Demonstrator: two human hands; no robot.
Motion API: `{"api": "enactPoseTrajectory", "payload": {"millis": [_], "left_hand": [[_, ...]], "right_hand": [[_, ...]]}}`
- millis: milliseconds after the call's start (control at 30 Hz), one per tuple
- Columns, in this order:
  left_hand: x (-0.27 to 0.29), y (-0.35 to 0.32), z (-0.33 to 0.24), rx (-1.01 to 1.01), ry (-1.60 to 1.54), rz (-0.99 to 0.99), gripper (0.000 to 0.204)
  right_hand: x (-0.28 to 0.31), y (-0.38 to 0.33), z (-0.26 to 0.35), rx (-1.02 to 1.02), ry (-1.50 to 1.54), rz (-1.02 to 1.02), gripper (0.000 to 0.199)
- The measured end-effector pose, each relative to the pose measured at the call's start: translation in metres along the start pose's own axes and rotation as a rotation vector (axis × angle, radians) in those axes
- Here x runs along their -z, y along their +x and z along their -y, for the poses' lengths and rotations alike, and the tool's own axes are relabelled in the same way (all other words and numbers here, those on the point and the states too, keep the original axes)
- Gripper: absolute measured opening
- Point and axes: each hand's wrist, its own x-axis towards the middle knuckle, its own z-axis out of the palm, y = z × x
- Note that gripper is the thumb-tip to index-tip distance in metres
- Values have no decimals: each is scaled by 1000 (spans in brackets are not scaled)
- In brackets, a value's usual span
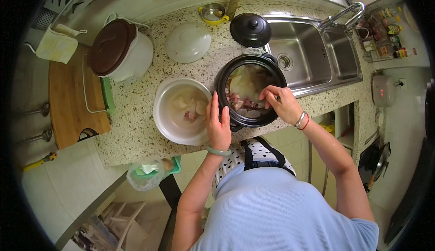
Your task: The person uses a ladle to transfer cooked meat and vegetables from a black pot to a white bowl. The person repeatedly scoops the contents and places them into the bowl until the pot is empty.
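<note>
I register the black pot [220,82] on the counter [129,110] between white bowl [161,108] and sink [303,47], left hand [219,127] flat against its side, right hand [284,105] curled above its contents [244,87], grip unclear to me.

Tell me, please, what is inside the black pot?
The black pot holds cloudy liquid, pale slices and reddish, meat-like pieces. The right hand hides some contents; the bottom is covered.

The left hand [219,123] lies flat-fingered against the left side of the black pot [220,81]. The right hand [283,106] curls over the pot's right side. Left of the pot sits a white bowl [164,121].
</note>
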Motion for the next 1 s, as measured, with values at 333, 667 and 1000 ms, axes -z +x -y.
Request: {"api": "enactPoseTrajectory", "payload": {"millis": [333, 667, 1000], "left_hand": [[-1, -1, 0, 9, 24, -2, 50], [-3, -2, 1, 11, 37, -15, 50], [-3, -2, -2, 10, 44, -24, 49]], "right_hand": [[-1, 16, -9, -34, 166, 96, 30], [8, 16, -15, -95, 358, 114, 32], [22, 6, -19, -105, 453, 140, 32]]}}
